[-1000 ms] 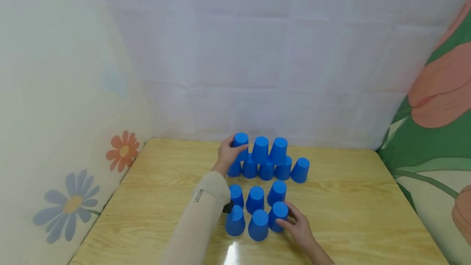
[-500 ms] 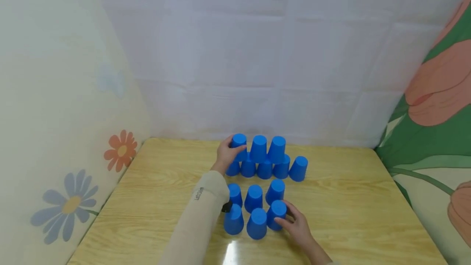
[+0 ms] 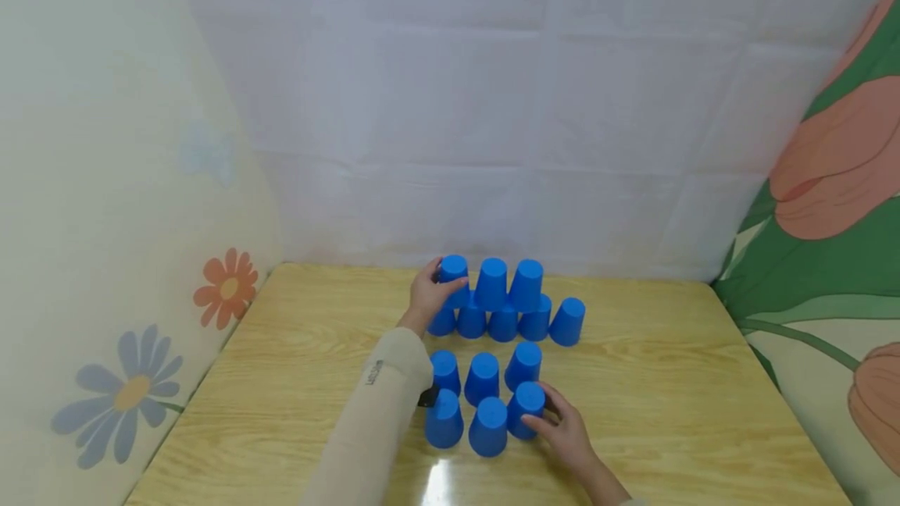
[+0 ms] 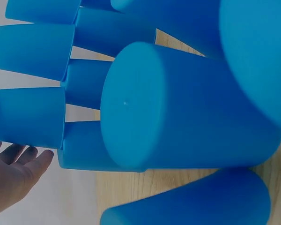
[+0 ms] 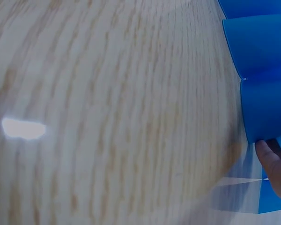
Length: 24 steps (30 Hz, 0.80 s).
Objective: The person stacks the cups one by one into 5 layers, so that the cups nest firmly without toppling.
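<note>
Upside-down blue plastic cups stand in groups on the table. At the back, a lower row of several cups (image 3: 566,322) bears three more. My left hand (image 3: 425,292) grips the leftmost upper cup (image 3: 454,276), thumb across its front and fingers behind. In the left wrist view, that cup (image 4: 28,117) sits over the cups below, with fingertips along its side. Nearer me, my right hand (image 3: 568,433) holds the rightmost cup (image 3: 526,410) of the front row between thumb and fingers. The right wrist view shows the thumb at the rim of this cup (image 5: 269,110).
Two more cups (image 3: 488,428) complete the front row, with three cups (image 3: 482,378) right behind them. My left forearm (image 3: 380,412) passes beside these near cups. Behind the wooden table (image 3: 654,389) hangs a white cloth (image 3: 457,100); flowered walls flank it.
Both hands stay on the same cups, and the cups keep their arrangement. The whole scene has slid slightly left in the head view.
</note>
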{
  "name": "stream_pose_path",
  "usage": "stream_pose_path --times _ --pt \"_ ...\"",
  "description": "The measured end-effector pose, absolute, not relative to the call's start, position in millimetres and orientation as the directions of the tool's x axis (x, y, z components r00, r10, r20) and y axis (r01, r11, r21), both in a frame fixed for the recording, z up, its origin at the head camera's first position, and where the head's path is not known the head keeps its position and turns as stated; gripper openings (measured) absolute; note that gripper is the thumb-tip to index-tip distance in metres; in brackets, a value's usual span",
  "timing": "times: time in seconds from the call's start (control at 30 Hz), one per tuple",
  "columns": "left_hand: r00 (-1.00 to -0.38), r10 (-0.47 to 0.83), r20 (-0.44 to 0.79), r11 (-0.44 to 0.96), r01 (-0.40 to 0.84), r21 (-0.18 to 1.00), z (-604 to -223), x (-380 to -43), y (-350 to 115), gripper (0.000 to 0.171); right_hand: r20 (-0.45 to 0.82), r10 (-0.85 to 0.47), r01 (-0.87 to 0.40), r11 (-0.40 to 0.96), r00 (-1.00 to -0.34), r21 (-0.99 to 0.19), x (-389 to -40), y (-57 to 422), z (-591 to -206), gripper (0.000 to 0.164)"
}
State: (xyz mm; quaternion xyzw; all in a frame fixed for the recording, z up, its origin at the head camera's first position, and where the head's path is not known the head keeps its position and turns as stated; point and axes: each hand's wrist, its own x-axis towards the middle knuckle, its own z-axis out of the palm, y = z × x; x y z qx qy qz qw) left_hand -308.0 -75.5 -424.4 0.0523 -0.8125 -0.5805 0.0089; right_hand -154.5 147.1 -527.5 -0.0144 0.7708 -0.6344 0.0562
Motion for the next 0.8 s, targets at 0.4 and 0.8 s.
stream_pose_path --times 0.4,0.8 --pt "-0.997 -0.064 -0.045 0.296 -0.062 0.953 -418 -302 -94 0.071 -0.073 -0.108 0.050 0.202 -0.991 -0.978 -157 147 -523 0.061" --pt "-1.000 -0.010 -0.004 0.298 -0.007 0.954 -419 -288 -115 0.073 -0.067 -0.116 0.043 0.197 -0.991 -0.979 -154 148 -522 0.061"
